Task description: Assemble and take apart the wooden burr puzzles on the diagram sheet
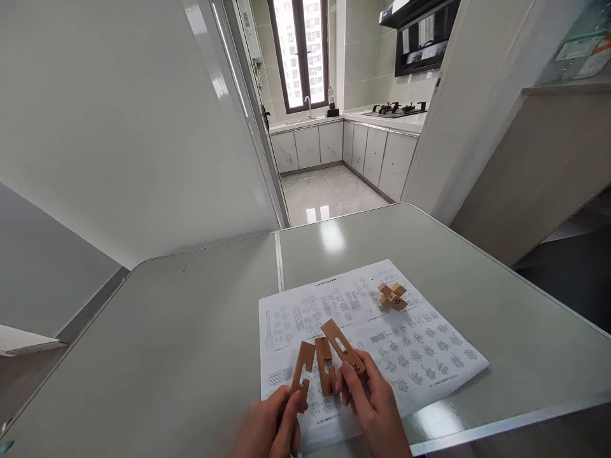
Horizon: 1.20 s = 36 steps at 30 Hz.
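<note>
Three flat notched wooden puzzle pieces lie on a printed instruction sheet near the table's front edge. My left hand pinches the near end of the left wooden piece. My right hand has its fingertips closed on the near end of the right, slanted wooden piece. The middle wooden piece lies between them, touching my right fingertips. A small assembled wooden cross sits farther back on the sheet, apart from both hands.
The grey folding table has a seam down its middle and a metal front edge. Beyond it a doorway opens on a kitchen with white cabinets, a sink and a stove. A beige counter stands at the right.
</note>
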Motion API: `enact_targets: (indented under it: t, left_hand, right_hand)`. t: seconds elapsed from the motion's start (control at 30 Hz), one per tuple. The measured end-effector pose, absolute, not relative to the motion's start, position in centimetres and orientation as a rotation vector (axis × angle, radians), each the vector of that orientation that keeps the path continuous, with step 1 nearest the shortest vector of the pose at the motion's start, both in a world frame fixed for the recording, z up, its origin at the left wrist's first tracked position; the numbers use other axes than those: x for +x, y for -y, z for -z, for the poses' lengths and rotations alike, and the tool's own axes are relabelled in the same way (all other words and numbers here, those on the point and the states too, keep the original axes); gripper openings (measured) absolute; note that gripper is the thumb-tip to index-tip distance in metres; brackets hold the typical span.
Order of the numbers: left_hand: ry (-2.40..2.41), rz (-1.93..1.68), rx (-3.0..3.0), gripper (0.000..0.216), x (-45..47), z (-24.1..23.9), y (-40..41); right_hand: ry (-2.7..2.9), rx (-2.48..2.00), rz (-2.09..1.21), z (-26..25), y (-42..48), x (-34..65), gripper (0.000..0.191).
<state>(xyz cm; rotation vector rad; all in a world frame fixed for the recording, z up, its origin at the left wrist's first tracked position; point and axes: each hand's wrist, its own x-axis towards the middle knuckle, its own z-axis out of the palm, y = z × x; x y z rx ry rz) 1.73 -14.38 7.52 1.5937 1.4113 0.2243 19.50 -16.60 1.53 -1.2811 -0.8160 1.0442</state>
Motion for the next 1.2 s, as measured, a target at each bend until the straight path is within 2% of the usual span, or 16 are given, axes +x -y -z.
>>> enact_targets:
  t: [0.33, 0.5, 0.67, 0.8, 1.0, 1.2]
  left_hand:
    - [-1.820, 0.055, 1.920, 0.048, 2.7, -7.6, 10.8]
    - [-1.920, 0.105, 1.945, 0.032, 3.0, -7.9, 10.2]
    - [-1.754, -0.036, 2.035, 0.023, 5.1, -6.8, 11.4]
    - [-1.703, 0.004, 2.054, 0.019, 7.4, -6.2, 12.0]
    - [-1.651, 0.121, 2.149, 0.024, 8.9, -6.2, 11.6]
    - [-1.472, -0.187, 1.996, 0.033, 7.8, -6.7, 11.7]
  right_hand:
    - [0.812, -1.311, -1.010, -1.2, 16.6, 19.3, 0.045]
    - [0.803, -1.309, -1.013, -1.2, 16.6, 19.1, 0.044]
    - [0.772, -1.300, -1.009, -1.3, 16.6, 19.1, 0.045]
    - [0.754, -1.283, -1.019, -1.2, 16.6, 19.2, 0.042]
    - [0.745, -1.333, -0.998, -0.6, 16.7, 19.3, 0.047]
    - [0.698, -1.288, -1.037, -0.3, 16.6, 19.1, 0.047]
